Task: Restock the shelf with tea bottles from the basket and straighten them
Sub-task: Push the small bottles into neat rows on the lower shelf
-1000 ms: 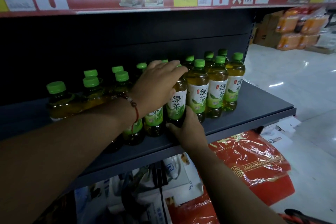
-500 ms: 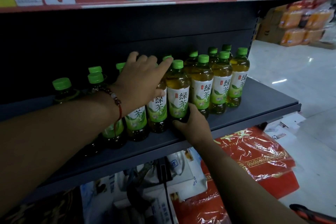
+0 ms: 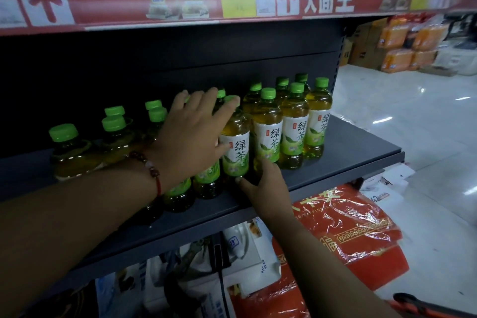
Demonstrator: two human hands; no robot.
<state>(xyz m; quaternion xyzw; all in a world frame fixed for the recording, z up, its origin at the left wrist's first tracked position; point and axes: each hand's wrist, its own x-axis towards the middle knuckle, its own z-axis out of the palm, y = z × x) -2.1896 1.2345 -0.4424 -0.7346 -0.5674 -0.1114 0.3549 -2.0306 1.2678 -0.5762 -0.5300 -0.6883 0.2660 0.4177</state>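
The left hand [image 3: 192, 134] lies spread over the tops and shoulders of the front bottles, fingers straight, pressing rather than gripping. The right hand [image 3: 263, 183] pinches the base of one bottle [image 3: 235, 147], thumb and fingers curled against its foot. The bottles stand on the shelf [image 3: 348, 160] in a slanting front row that runs close to the lip toward the left; the basket is barely in view, if at all.

The risk is tipping. A push at the base while the palm holds the top could lean this bottle into its neighbour [image 3: 267, 134] and knock the packed row. The bottles under the left forearm sit nearest the edge, so a careless drag of the arm could sweep one off.
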